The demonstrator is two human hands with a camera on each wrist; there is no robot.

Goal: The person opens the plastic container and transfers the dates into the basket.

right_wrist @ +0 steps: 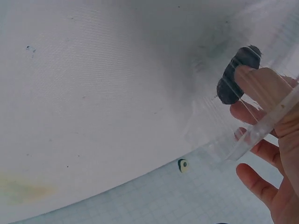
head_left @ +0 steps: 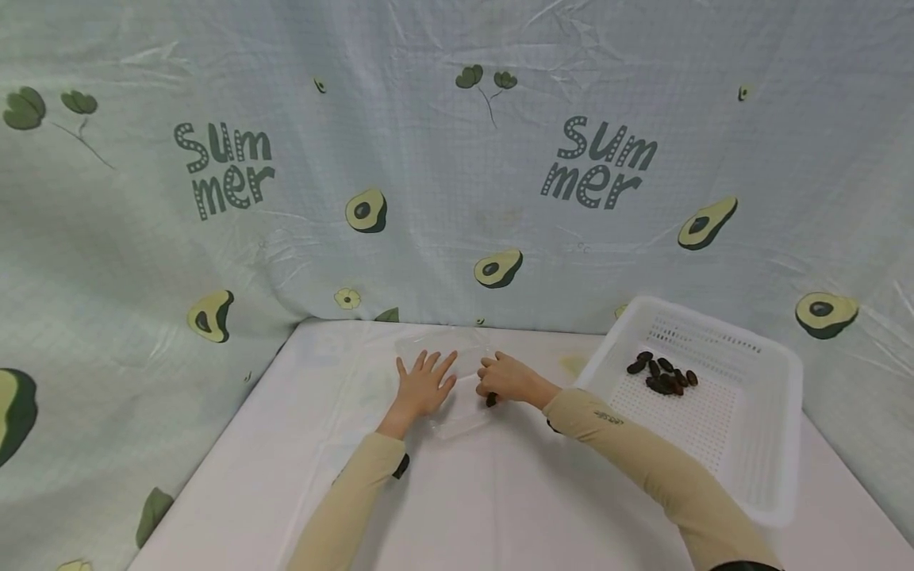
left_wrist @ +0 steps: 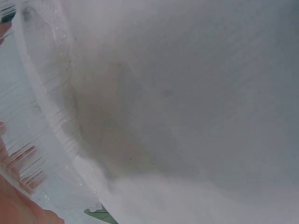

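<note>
My right hand (head_left: 510,378) pinches a dark oblong fruit, date-like in shape (head_left: 491,400), between thumb and finger. In the right wrist view the dark fruit (right_wrist: 237,75) shows at the thumb tip through clear plastic, while the other fingers stay loosely bent. A clear plastic container (head_left: 462,420) lies on the table under and between the hands. My left hand (head_left: 420,387) rests over its left side with fingers spread. In the left wrist view, part of that hand (left_wrist: 21,205) appears at the edge, behind see-through plastic.
At the right stands a white perforated basket (head_left: 774,444) with several more dark oblong fruits (head_left: 666,385) in it. The white table (head_left: 443,507) meets a hanging cloth (head_left: 428,159) printed with avocados at its back and left. A yellowish stain (head_left: 574,364) marks the table near the basket.
</note>
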